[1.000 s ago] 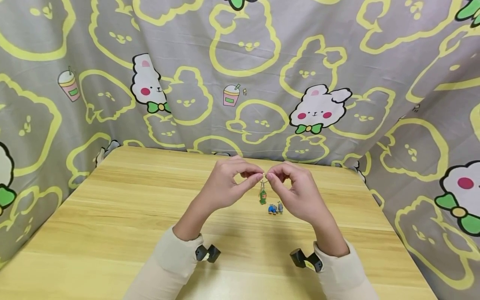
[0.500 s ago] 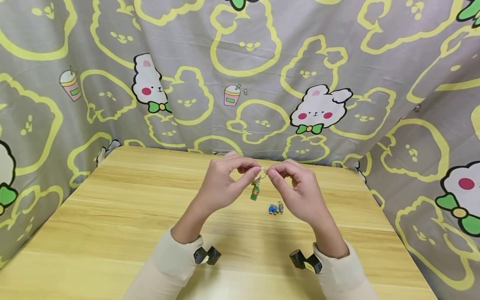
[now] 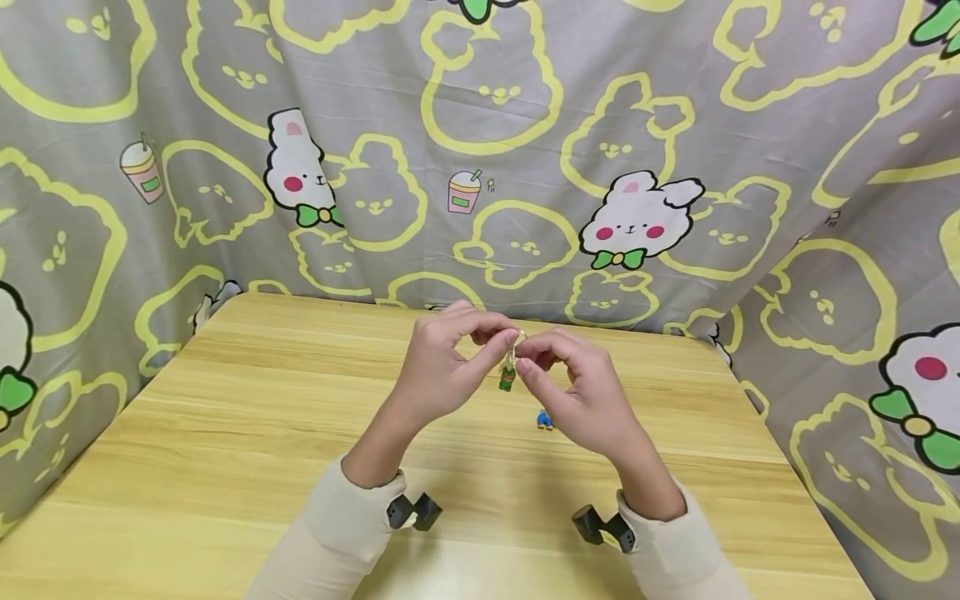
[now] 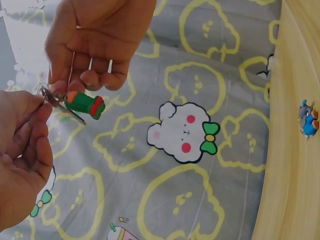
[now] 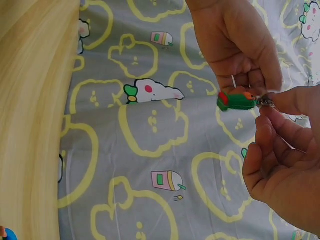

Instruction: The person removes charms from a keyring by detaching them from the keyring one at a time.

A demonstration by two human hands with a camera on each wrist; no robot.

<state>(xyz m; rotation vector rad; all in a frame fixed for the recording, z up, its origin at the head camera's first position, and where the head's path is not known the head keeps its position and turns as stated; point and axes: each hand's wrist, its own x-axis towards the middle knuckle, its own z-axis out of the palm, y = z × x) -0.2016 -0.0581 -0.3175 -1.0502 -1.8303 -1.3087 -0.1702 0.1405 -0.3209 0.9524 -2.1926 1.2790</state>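
A small green figure charm (image 3: 507, 379) with red and orange parts hangs from a metal key ring (image 3: 522, 335) above the table. My left hand (image 3: 457, 358) pinches the ring between thumb and forefinger. From the other side my right hand (image 3: 581, 383) holds thumb and finger together at the ring's metal fittings, just beside the charm. In the left wrist view the green charm (image 4: 85, 104) and a thin metal piece (image 4: 75, 115) stick out between both hands. The right wrist view shows the charm (image 5: 237, 101) by the clasp (image 5: 265, 102) at the right fingertips.
A blue figure charm (image 3: 545, 420) lies on the wooden table (image 3: 300, 400) below my right hand, a grey one (image 4: 303, 108) beside it in the left wrist view. A patterned grey curtain (image 3: 390, 100) surrounds the table's back and sides.
The ring and green charm have shifted left and slightly up with my left hand. My right hand has moved left to the charm's side and covers the grey figure in the head view.
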